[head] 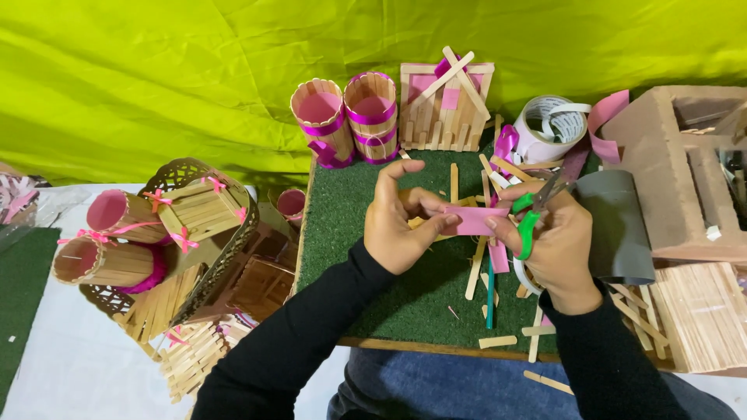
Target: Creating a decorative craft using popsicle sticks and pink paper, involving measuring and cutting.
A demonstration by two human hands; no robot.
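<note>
loose sticks: flat pale wooden craft sticks (498, 341) lie scattered along the near edge of the green turf-covered board (350, 218), I'd guess dropped there to stay in easy reach

left hand: my left hand (398, 225) is closed in a pinch, thumb and fingertips on the left end of the small pink paper strip (472, 220), looks like it's keeping it taut and level

right hand: my right hand (554, 241) is wrapped around the green-handled scissors (533, 214), fingers through the loops, and also touches the strip's right end; blades point up and away, can't tell if they're open

the strip: plain pink, roughly rectangular, flat, held in the air between both hands just above the middle of the board, not touching it

dark sheet: a curled dark grey sheet (618, 229) sits just right of my right hand

far edge: two stick-built round pots with pink ribbon bands (348, 117) and a small stick house with pink panels (445, 101) stand upright at the back, out of the way
</note>
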